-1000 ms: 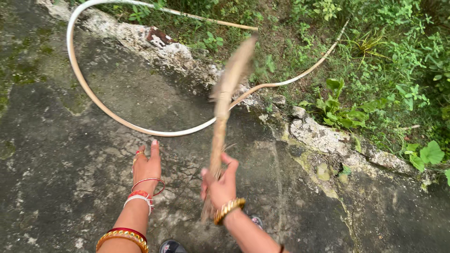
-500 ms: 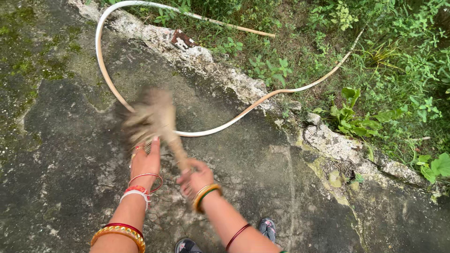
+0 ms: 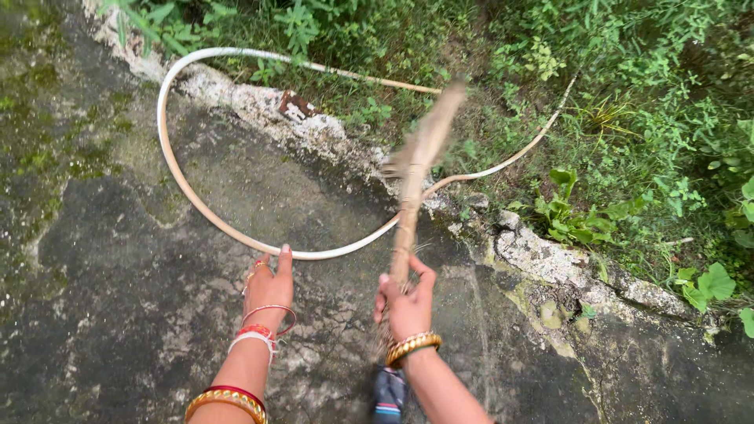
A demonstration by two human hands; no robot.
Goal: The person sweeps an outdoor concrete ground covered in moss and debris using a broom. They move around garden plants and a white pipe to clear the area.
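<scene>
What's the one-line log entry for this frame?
right hand: grips broom, raised toward grass | left hand: empty, flat, fingers out | hose: looped on concrete ground

We see a pale hose [image 3: 196, 206] lying in a wide loop on the dark, mossy concrete floor [image 3: 118, 267], then running off into the green weeds [image 3: 628, 102] at upper right. A crumbling whitish concrete edge [image 3: 542, 251] divides floor from weeds. We also note a rusty brown scrap [image 3: 294, 104] on that edge, and a broad-leaved plant [image 3: 577, 212] just beyond it.
</scene>
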